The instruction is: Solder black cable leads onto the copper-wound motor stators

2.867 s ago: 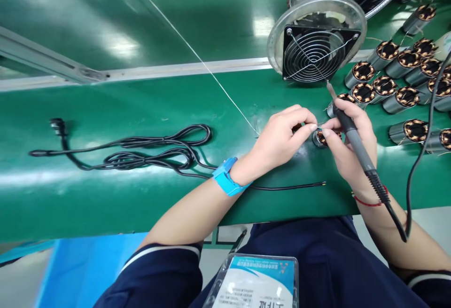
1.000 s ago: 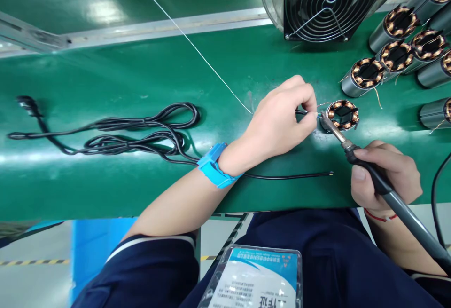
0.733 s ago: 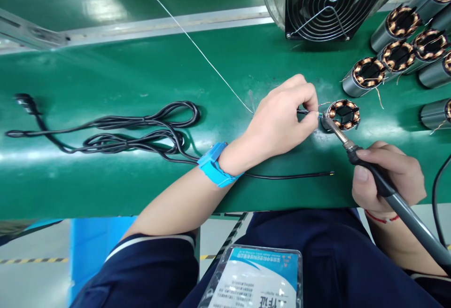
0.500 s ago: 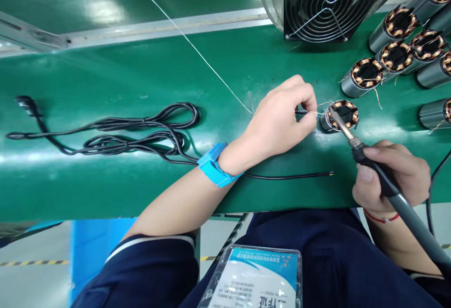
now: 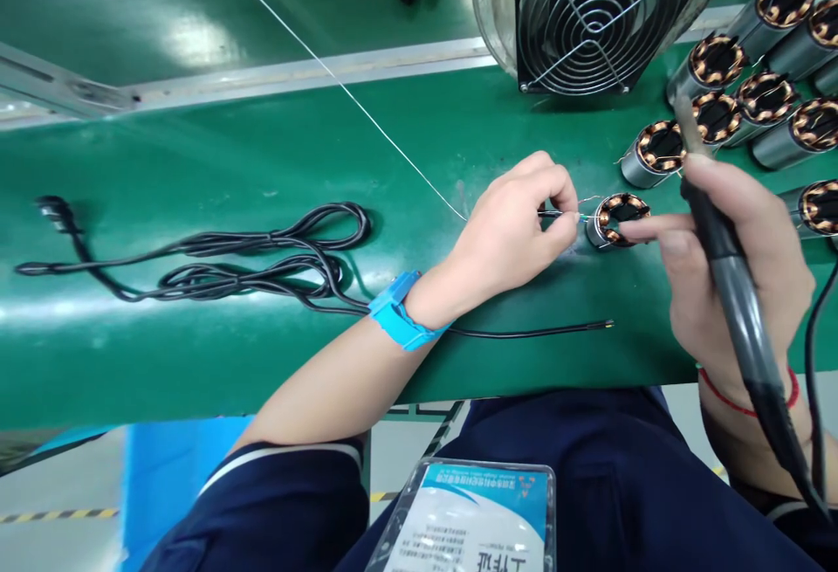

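My left hand (image 5: 514,227) is closed in a pinch on the end of a black cable (image 5: 547,214). Fine coloured wires poke from its fingertips toward a motor stator (image 5: 598,228) with copper windings. A thin, pale wire, perhaps solder (image 5: 357,102), runs from the upper left to this hand. In my right hand (image 5: 779,240) is a soldering iron (image 5: 737,284), its tip raised up and away from the stator. One finger of that hand stretches to the stator's coil ring; whether it touches is hard to tell.
Several more stators (image 5: 645,160) stand at the right. A fan with a wire guard (image 5: 589,31) is at the back. Coiled black cables (image 5: 262,244) lie on the left of the green bench (image 5: 196,362). One loose cable end (image 5: 563,331) lies near the front edge.
The iron's tip has lifted off the stator and swung up. My right hand has come closer, with a finger now stretched to the coil ring. My left hand keeps its pinch.
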